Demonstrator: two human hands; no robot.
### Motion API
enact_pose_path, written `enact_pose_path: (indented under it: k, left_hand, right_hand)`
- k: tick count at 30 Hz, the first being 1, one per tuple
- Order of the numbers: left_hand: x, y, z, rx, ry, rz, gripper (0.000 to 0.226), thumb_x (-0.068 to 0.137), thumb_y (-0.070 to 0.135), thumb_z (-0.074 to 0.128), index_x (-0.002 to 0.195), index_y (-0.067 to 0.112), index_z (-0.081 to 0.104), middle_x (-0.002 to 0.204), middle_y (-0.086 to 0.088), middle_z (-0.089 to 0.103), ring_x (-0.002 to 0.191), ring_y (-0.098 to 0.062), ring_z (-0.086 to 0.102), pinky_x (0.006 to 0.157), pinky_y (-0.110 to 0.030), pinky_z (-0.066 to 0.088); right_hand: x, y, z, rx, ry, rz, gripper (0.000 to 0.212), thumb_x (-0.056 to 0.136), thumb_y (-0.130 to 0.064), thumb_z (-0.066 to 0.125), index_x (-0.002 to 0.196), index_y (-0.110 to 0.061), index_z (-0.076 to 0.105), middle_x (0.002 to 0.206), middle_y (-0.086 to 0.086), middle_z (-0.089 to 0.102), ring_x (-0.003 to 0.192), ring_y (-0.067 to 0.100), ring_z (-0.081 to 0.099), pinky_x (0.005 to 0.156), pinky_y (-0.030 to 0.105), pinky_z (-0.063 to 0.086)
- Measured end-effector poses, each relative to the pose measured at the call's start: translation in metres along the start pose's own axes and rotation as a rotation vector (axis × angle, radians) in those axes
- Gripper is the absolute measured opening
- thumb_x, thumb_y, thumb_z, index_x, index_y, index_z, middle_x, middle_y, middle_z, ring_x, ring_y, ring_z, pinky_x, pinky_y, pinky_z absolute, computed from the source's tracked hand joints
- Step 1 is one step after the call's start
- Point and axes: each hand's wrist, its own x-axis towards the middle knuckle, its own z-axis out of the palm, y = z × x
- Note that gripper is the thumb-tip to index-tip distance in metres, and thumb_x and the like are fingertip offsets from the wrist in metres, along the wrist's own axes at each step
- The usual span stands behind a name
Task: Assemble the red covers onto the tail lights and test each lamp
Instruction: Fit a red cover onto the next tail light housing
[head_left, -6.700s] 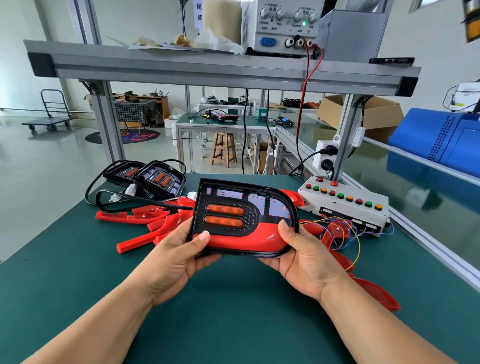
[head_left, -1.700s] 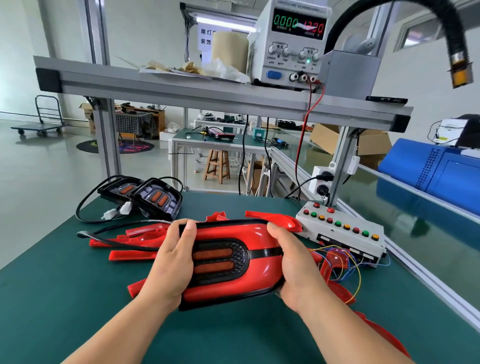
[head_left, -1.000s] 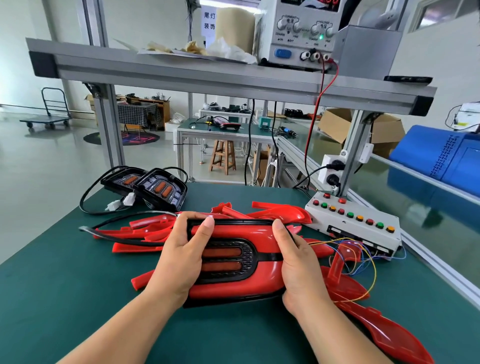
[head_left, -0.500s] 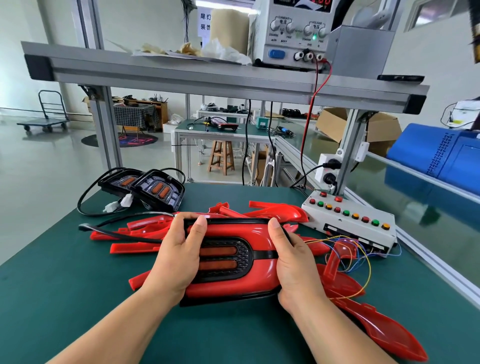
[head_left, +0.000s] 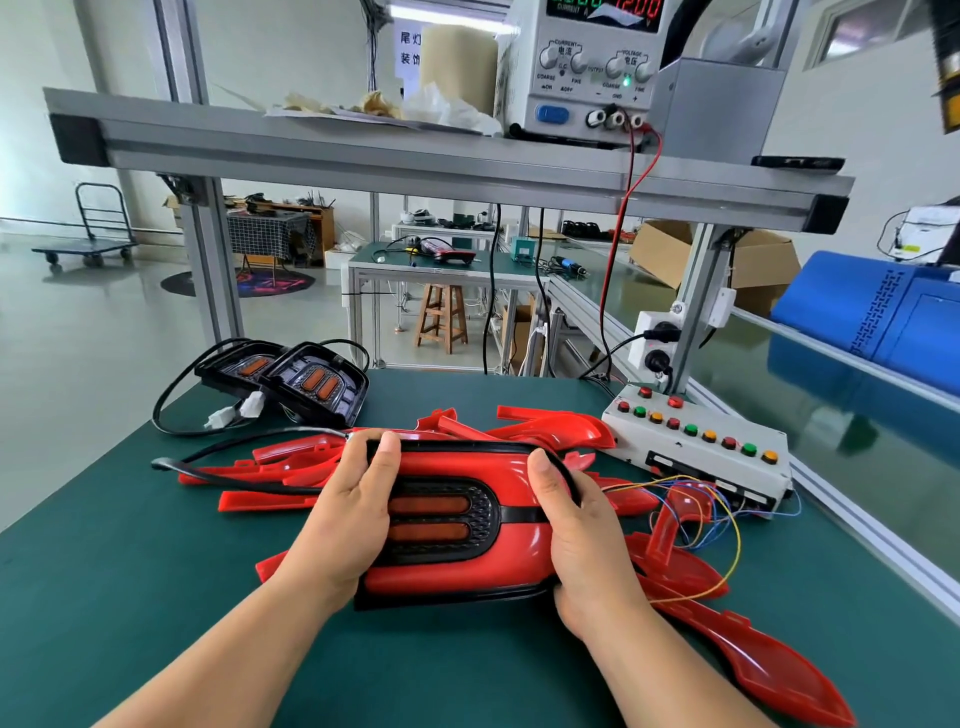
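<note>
Two-handed squeeze going on, lower middle of the head view. Left hand (head_left: 353, 519) wrapped round the left end of the tail light (head_left: 441, 597), thumb hooked over the top rim, palm lying partly across the orange lamp strips. Right hand (head_left: 576, 535) gripping the right end, thumb pressed down on the red cover (head_left: 457, 467), fingers tucked under the black housing. Whole thing low over the green table (head_left: 130, 597), resting on it or just above, can't tell which.

Compared with a few seconds back: was held up off the table with red only along the lower edge, now wearing the red shell right across the face. Over the last second hardly shifted at all, just thumbs bearing down. Looks seated to me, no obvious gap along the top edge, so probably the final snap-in press.

So, cover step about done for this lamp, test not yet. Strips not glowing. Guessing next up is hooking it to the button box (head_left: 696, 452) at right middle, coloured wires (head_left: 714, 512) lying loose in front of it. Power supply (head_left: 587, 98) up top with digits lit.

Also waiting: two bare tail lights (head_left: 311, 382) at middle left, plus a heap of spare red covers (head_left: 556, 428) behind and beside the hands.
</note>
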Motion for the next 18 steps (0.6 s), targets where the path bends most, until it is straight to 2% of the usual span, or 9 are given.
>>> enact_pose_path:
  k: [7,11,18]
  left_hand:
    - [-0.0011,-0.0034,-0.0023,-0.011,-0.052,0.061,0.03,0.076,0.04,0.068,0.099,0.025,0.057,0.094,-0.027,0.071,0.081,-0.044,0.07,0.062,-0.049,0.058]
    - [0.0007,-0.0059,-0.0026,-0.027,-0.035,0.07,0.03,0.076,0.039,0.069,0.099,0.024,0.057,0.094,-0.026,0.071,0.082,-0.044,0.07,0.063,-0.053,0.057]
    - [0.0018,-0.0044,-0.0031,-0.077,-0.024,0.02,0.028,0.075,0.034,0.07,0.097,0.021,0.057,0.088,-0.025,0.071,0.077,-0.046,0.07,0.059,-0.049,0.057]
  right_hand:
    - [0.0036,0.0043,-0.0005,-0.008,0.019,-0.012,0.054,0.066,-0.049,0.081,0.104,-0.012,0.072,0.101,0.015,0.074,0.098,0.036,0.07,0.089,0.059,0.054]
    - [0.0038,0.0053,0.0001,-0.004,0.019,-0.016,0.053,0.064,-0.049,0.083,0.101,-0.013,0.073,0.099,0.016,0.075,0.096,0.037,0.071,0.086,0.058,0.055]
    - [0.0048,0.0058,-0.0007,0.001,0.008,0.001,0.054,0.062,-0.05,0.084,0.1,-0.013,0.073,0.098,0.016,0.075,0.094,0.037,0.071,0.083,0.057,0.057]
